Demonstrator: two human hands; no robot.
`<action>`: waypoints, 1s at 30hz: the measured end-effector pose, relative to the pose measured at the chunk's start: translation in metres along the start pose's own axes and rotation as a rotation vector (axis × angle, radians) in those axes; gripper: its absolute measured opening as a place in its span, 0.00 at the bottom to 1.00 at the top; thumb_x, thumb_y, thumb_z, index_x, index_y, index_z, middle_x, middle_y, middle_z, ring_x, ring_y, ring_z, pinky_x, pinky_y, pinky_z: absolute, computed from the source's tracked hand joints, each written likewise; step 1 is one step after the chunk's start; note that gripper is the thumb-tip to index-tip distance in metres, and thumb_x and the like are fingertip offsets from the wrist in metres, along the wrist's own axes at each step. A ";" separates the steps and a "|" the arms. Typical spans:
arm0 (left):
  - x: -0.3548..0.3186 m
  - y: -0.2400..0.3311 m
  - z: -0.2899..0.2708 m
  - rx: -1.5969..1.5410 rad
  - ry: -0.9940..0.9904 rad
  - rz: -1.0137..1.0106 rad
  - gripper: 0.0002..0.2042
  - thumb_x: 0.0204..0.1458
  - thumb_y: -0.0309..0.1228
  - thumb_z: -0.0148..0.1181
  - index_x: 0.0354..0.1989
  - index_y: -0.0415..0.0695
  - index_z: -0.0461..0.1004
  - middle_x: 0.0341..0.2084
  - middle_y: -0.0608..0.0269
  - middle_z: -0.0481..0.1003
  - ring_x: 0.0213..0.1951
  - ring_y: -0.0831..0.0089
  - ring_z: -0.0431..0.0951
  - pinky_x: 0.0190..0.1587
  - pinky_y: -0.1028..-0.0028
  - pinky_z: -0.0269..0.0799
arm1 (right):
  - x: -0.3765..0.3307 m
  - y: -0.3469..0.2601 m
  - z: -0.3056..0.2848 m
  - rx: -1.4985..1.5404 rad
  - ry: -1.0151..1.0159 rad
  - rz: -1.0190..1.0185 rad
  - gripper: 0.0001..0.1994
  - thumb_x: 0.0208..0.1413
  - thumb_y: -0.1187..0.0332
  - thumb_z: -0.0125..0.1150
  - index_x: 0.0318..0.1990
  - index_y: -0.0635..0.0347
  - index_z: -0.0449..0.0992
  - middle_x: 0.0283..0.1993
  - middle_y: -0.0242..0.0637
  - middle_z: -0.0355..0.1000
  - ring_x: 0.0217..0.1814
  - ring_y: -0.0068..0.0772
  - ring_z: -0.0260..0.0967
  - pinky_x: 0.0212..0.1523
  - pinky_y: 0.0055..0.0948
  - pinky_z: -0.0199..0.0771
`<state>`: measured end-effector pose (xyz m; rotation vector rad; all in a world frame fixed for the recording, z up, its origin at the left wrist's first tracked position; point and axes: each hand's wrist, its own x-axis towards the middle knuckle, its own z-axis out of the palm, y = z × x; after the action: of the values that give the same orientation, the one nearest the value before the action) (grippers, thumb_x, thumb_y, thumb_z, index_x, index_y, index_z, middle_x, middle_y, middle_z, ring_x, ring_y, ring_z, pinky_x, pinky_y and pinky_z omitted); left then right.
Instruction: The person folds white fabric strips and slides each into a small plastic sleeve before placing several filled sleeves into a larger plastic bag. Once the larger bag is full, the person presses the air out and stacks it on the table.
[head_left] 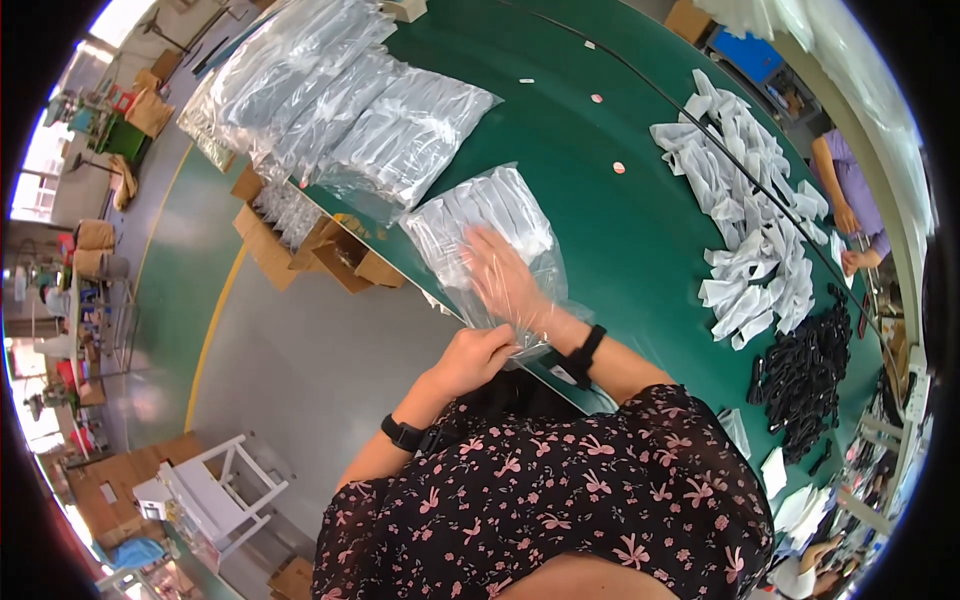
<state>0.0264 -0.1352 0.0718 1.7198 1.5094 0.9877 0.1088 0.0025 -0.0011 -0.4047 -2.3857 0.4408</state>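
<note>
At the near edge of the green table lies a clear plastic bag with a row of white wrapped pieces in it. My left hand is closed on the bag's near edge, pinching the film between thumb and fingers. My right hand reaches over the bag with fingers stretched out toward the white pieces. Its fingertips are slightly blurred. Clear film shows around that hand and wrist; whether the hand is inside the bag or on top, I cannot tell.
Filled clear bags are piled at the far left of the table. To the right lie loose white wrapped pieces and a heap of black parts. An open carton stands below the left edge. Another person's hand is at far right.
</note>
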 end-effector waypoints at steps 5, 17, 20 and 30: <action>0.004 0.002 0.001 -0.031 -0.076 -0.058 0.06 0.51 0.26 0.60 0.28 0.42 0.67 0.17 0.52 0.69 0.21 0.52 0.71 0.24 0.64 0.67 | -0.053 -0.010 -0.008 -0.145 -0.090 0.532 0.16 0.54 0.62 0.55 0.45 0.63 0.75 0.50 0.50 0.67 0.55 0.49 0.65 0.52 0.48 0.65; 0.028 -0.009 0.030 -0.004 -0.207 -0.069 0.08 0.53 0.30 0.60 0.29 0.41 0.67 0.19 0.49 0.70 0.24 0.49 0.73 0.26 0.60 0.67 | -0.034 0.041 0.002 -0.175 -0.070 0.565 0.13 0.49 0.60 0.59 0.33 0.61 0.75 0.39 0.48 0.71 0.43 0.48 0.70 0.41 0.43 0.67; 0.025 -0.015 0.034 0.028 -0.151 -0.117 0.09 0.52 0.29 0.63 0.27 0.42 0.68 0.16 0.53 0.68 0.18 0.58 0.67 0.23 0.67 0.65 | -0.025 0.025 -0.006 -0.055 -0.337 0.514 0.19 0.45 0.59 0.61 0.43 0.59 0.72 0.47 0.46 0.67 0.53 0.49 0.63 0.47 0.47 0.64; 0.051 -0.015 0.054 -0.041 -0.238 -0.147 0.07 0.52 0.24 0.61 0.27 0.39 0.68 0.12 0.67 0.65 0.17 0.85 0.61 0.21 0.78 0.59 | -0.113 0.037 -0.068 -0.298 -0.110 0.465 0.23 0.50 0.61 0.59 0.54 0.54 0.72 0.63 0.45 0.61 0.70 0.50 0.49 0.66 0.54 0.50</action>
<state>0.0684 -0.0818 0.0378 1.6089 1.4271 0.7065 0.2425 0.0045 -0.0300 -1.1089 -2.4615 0.3141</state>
